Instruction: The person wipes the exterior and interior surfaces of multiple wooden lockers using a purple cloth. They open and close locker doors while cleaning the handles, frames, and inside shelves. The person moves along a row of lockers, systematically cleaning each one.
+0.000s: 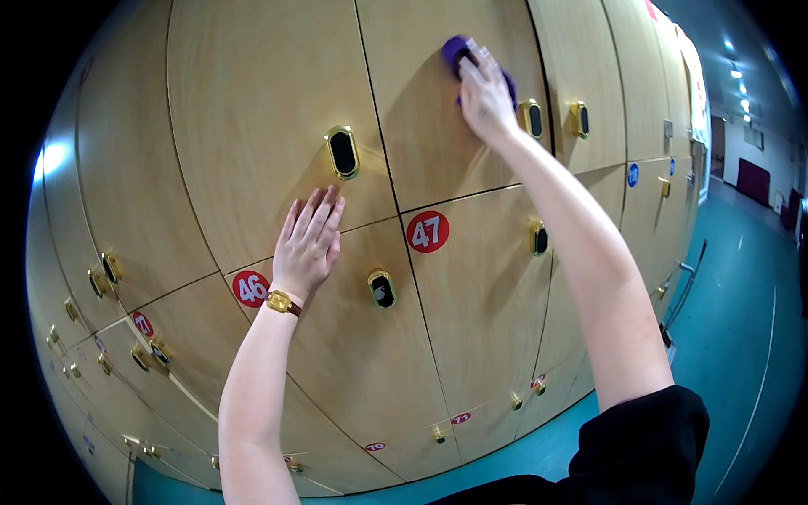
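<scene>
My right hand [485, 95] presses a bunched purple cloth [456, 53] against an upper wooden locker door [435, 145], above and left of that door's gold-rimmed black lock [531, 118]. The fingers are slightly blurred. My left hand [309, 243] lies flat across the seam between an upper door [259, 126] and the door below it, with its fingers extended and nothing held. Just above its fingertips is another gold-rimmed lock [343, 153]. A gold watch [279, 302] on the left wrist partly overlaps the edge of a round red number sticker [250, 288].
More locker doors with gold-rimmed locks and red stickers run left and downward. Farther right, lockers carry blue stickers [633, 175]. A teal floor [732, 328] stretches along the right side, with a dark thin handle-like object [691, 284] beside the lockers.
</scene>
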`<state>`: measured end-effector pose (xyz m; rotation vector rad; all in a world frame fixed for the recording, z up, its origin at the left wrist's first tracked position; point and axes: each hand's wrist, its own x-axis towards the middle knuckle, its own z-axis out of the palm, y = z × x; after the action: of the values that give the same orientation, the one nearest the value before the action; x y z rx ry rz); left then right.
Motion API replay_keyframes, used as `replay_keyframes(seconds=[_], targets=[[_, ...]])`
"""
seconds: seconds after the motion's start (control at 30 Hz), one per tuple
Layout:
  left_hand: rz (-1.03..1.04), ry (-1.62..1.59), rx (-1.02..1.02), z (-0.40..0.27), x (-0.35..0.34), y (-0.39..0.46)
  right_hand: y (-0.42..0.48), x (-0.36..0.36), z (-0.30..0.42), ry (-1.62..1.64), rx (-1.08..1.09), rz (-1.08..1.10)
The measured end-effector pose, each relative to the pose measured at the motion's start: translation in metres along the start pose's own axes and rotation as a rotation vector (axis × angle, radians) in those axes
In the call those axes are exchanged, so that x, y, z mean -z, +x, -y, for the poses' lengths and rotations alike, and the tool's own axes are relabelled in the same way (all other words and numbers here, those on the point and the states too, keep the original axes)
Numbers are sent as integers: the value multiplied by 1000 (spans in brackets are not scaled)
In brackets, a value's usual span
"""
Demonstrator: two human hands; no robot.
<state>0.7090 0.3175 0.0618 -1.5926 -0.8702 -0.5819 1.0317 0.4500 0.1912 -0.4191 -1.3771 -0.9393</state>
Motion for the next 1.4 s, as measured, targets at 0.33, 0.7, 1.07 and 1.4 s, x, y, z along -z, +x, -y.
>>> replay_keyframes(seconds=[0.33,0.7,1.07,1.4], targets=[[61,31,15,4,4,-5,2,-21,72,207,384,191],[9,-65,31,-4,9,2,112,-34,-164,-334,216,-77],[36,-50,45,-1,11,-3,123,-63,35,48,380,-223],[6,-33,27,-1,12,-2,167,-27,-43,-209,96,177]])
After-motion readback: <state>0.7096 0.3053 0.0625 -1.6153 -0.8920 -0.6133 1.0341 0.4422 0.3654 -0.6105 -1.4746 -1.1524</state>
